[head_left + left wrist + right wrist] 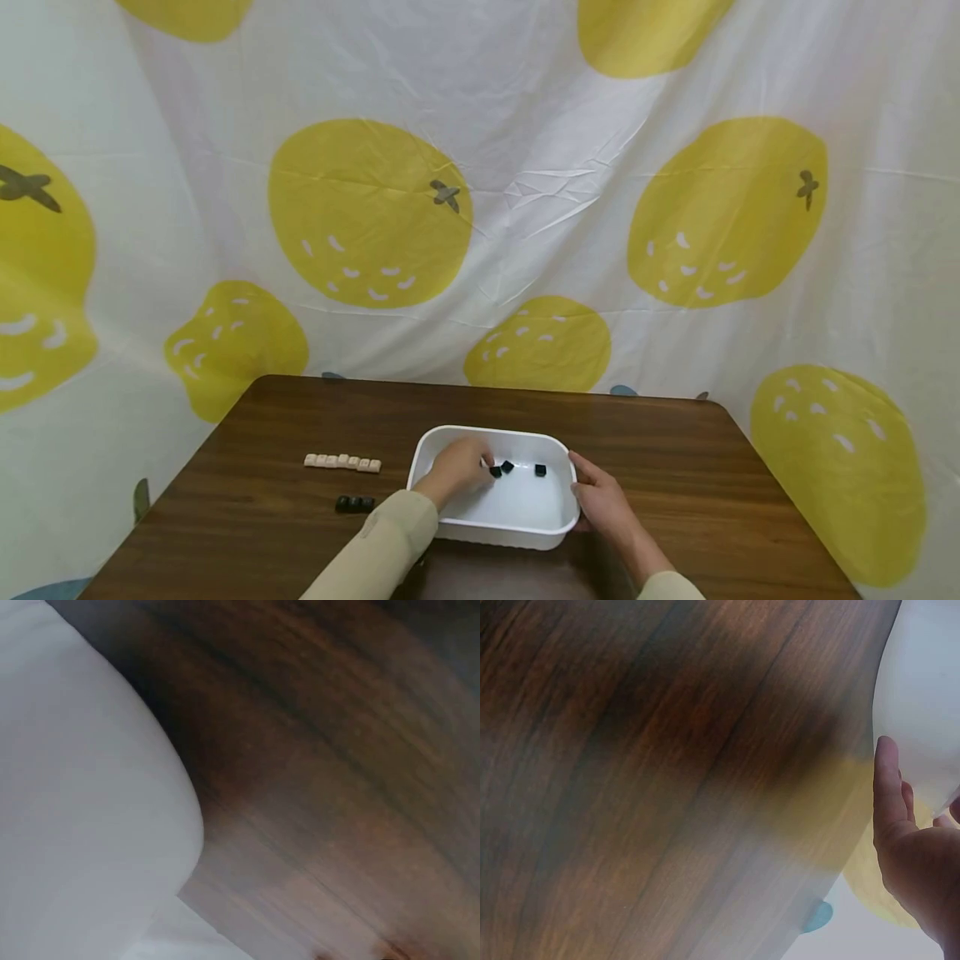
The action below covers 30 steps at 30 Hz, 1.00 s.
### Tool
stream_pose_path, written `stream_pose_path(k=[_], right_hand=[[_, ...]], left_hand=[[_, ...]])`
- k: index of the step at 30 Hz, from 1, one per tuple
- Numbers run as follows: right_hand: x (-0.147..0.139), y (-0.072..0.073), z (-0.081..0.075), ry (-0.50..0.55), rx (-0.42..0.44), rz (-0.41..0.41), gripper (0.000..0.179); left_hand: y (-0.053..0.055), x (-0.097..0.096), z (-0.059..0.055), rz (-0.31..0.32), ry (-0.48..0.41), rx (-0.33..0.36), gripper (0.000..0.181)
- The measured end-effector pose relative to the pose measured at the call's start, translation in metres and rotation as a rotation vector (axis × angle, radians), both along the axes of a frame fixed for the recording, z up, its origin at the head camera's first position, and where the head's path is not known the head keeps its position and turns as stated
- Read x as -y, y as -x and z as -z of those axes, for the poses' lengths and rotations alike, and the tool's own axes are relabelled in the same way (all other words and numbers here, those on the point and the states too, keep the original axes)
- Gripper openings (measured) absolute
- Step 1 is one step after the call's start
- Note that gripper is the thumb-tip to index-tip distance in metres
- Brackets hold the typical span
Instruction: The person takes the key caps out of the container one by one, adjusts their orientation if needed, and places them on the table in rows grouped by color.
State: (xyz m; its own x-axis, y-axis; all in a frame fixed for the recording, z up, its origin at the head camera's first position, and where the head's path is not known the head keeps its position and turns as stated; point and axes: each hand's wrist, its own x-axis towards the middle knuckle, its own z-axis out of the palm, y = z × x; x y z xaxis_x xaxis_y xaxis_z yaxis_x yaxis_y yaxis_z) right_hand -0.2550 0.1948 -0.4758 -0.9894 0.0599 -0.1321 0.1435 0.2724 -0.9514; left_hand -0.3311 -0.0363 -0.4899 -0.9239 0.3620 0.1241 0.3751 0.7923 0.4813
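A white rectangular tray stands on the table with several small black keycap-like pieces on its floor. My left hand reaches over the near left rim into it, fingers bent down beside two of the black pieces. I cannot tell whether those fingertips hold a piece, as the hand covers them. At the tray's right end my right hand grips the rim, thumb on top and other fingers along the outer wall. The right wrist view shows those fingers against the white wall.
Left of the tray, a row of several pale keycap-like pieces lies on the brown wooden table. Nearer me is a short row of black pieces, partly beside my left sleeve. A lemon-print curtain hangs behind the table.
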Motion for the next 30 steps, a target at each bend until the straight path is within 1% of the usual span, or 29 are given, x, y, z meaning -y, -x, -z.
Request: stream_pose_path(k=[5, 10, 13, 16, 22, 26, 30], right_hand=[[0.0004, -0.0002, -0.0019, -0.010, 0.000, -0.004, 0.052], [0.0004, 0.0003, -0.0015, -0.020, 0.009, -0.006, 0.052], [0.0005, 0.0004, -0.0008, -0.022, 0.006, -0.006, 0.053], [0.0005, 0.0004, -0.0005, -0.021, 0.009, -0.011, 0.054], [0.0007, 0.0001, -0.0008, -0.022, 0.001, -0.011, 0.053], [0.0015, -0.0014, -0.0025, -0.013, 0.001, -0.011, 0.052], [0.0020, -0.0017, -0.0034, -0.016, 0.002, -0.008, 0.052]], left_hand=[[0.0004, -0.0017, 0.0032, -0.016, 0.010, -0.008, 0.025], [-0.0006, -0.0039, 0.0061, -0.011, 0.022, -0.017, 0.015], [-0.0019, -0.0037, 0.0050, -0.007, 0.013, -0.017, 0.012], [-0.0040, -0.0031, 0.0015, 0.004, 0.005, -0.013, 0.013], [-0.0060, -0.0028, -0.0012, 0.026, 0.025, -0.011, 0.015], [-0.0045, -0.0024, -0.0022, 0.056, -0.023, -0.014, 0.014], [-0.0021, -0.0006, -0.0032, 0.104, -0.118, -0.032, 0.016]])
